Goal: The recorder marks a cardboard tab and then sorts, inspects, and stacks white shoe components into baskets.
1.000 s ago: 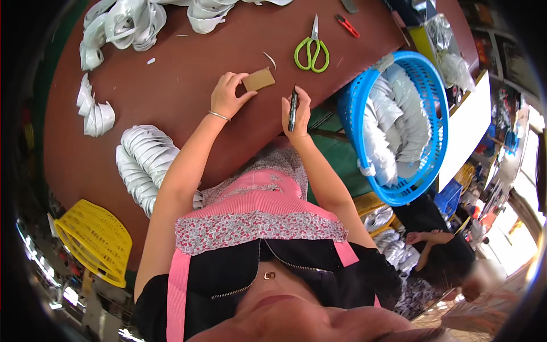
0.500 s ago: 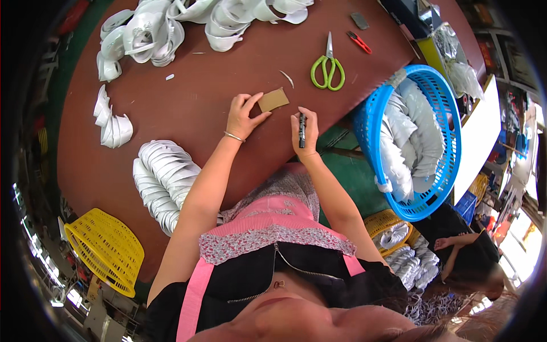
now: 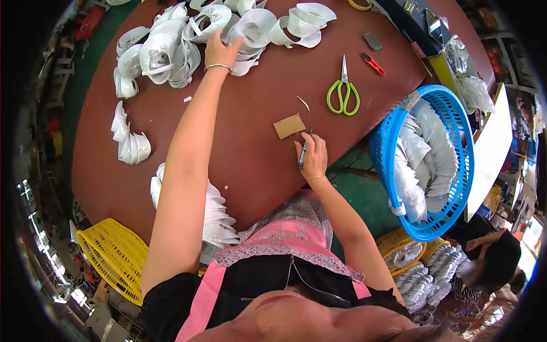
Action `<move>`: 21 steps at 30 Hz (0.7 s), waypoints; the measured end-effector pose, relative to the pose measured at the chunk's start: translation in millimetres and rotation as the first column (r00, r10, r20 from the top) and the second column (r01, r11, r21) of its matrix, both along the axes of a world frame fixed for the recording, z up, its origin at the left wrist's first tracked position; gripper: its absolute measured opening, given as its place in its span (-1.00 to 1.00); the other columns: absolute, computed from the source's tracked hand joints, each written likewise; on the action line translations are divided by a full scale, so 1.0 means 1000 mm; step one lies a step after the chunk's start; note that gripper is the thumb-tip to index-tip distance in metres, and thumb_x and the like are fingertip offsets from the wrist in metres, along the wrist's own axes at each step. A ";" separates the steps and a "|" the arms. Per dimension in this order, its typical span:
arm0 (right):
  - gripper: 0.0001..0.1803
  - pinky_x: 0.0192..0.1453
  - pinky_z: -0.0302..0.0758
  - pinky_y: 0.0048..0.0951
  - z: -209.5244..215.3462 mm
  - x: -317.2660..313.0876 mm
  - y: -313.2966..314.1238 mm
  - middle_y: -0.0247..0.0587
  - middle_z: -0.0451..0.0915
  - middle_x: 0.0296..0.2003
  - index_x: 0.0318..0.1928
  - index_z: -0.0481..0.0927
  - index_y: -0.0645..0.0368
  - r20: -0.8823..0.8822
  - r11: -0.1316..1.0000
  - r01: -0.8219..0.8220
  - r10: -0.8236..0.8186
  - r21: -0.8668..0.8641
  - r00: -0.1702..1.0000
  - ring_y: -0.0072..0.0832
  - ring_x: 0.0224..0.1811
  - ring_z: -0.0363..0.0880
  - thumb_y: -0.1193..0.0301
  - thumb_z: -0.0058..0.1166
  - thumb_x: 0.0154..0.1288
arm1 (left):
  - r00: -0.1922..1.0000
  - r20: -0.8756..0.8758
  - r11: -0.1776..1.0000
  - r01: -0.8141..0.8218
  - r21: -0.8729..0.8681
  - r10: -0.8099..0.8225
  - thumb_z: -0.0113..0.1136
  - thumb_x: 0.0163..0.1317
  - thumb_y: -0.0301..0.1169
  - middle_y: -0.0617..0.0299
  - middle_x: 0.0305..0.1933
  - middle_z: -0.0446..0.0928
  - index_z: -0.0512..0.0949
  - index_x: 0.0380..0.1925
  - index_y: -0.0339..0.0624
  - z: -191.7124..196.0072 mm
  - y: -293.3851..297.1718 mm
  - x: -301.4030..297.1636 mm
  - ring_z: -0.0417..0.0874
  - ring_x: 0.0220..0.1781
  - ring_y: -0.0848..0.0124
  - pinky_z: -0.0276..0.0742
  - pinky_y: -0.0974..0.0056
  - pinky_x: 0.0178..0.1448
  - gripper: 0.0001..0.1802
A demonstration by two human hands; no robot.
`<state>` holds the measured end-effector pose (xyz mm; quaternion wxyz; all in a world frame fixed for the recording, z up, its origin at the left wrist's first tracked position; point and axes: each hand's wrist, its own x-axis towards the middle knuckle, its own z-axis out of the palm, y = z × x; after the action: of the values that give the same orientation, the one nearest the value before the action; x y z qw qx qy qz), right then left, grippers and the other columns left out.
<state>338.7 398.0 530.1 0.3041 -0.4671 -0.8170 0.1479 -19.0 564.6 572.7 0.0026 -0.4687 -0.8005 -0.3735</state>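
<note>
At the far side of the table my left hand (image 3: 221, 51) is stretched out flat, fingers apart, over the edge of a pile of curved white pieces (image 3: 250, 28). Its fingertips are next to or touching them; which one I cannot tell. My right hand (image 3: 315, 161) rests at the near table edge, closed around a dark marker pen (image 3: 302, 156). Just beyond that hand lies a small brown cardboard piece (image 3: 289, 126). Green-handled scissors (image 3: 343, 94) and red thread snips (image 3: 373, 64) lie to the right.
A blue basket (image 3: 391, 148) with white pieces stands at the right table edge. Nested white pieces (image 3: 219, 216) sit partly behind my left forearm; a smaller stack (image 3: 131, 142) lies at left. A yellow basket (image 3: 114, 253) is at lower left. Another person (image 3: 496, 251) sits lower right.
My left hand has let go of the cardboard and moved far forward to the white pile. My right hand keeps the marker, now tilted, beside the cardboard. The view has shifted slightly.
</note>
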 end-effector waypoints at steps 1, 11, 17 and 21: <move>-0.51 -0.09 0.50 -0.18 0.000 0.000 0.000 -0.07 0.47 -0.11 0.08 0.46 0.10 -0.006 1.000 0.013 -0.014 -0.012 1.000 -0.12 -0.15 0.49 0.40 0.34 0.14 | 1.000 -0.013 1.000 0.003 0.000 -0.003 0.46 -0.04 -0.09 0.16 -0.32 0.53 0.63 -0.09 -0.19 -0.006 0.000 -0.006 0.56 -0.29 0.24 0.53 0.13 -0.13 -0.45; -0.48 -0.11 0.51 -0.19 -0.002 0.006 0.004 -0.05 0.45 -0.13 0.10 0.42 0.11 -0.015 0.997 0.049 -0.050 -0.059 0.999 -0.12 -0.17 0.48 0.48 0.31 0.14 | 0.982 0.168 0.980 0.058 0.190 -0.091 0.36 0.05 -0.41 0.33 -0.41 0.46 0.59 0.15 -0.11 -0.032 -0.037 -0.001 0.47 -0.41 0.53 0.47 0.39 -0.22 -0.43; -0.49 -0.11 0.51 -0.18 -0.003 0.006 0.003 -0.05 0.44 -0.13 0.11 0.43 0.11 -0.016 0.995 0.055 -0.056 -0.079 0.998 -0.12 -0.18 0.48 0.49 0.30 0.14 | 0.960 0.255 0.964 0.047 0.261 -0.116 0.21 0.21 -0.42 0.27 -0.28 0.54 0.56 0.14 -0.23 -0.049 -0.041 -0.007 0.52 -0.21 0.47 0.44 0.36 0.01 -0.54; -0.51 -0.13 0.51 -0.19 -0.001 0.006 0.003 -0.04 0.44 -0.13 0.10 0.45 0.11 -0.010 0.994 0.061 -0.062 -0.092 0.998 -0.13 -0.20 0.48 0.49 0.29 0.14 | 0.731 0.675 0.945 -0.143 0.293 -0.099 0.03 0.34 -0.41 0.26 -0.17 0.59 0.57 0.02 -0.39 -0.054 -0.047 -0.013 0.52 -0.08 0.49 0.38 0.38 0.12 -0.66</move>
<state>344.4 400.8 528.7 0.2920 -0.5046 -0.7926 0.1785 -32.4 517.3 519.2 -0.2090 -0.2820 -0.6780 -0.6458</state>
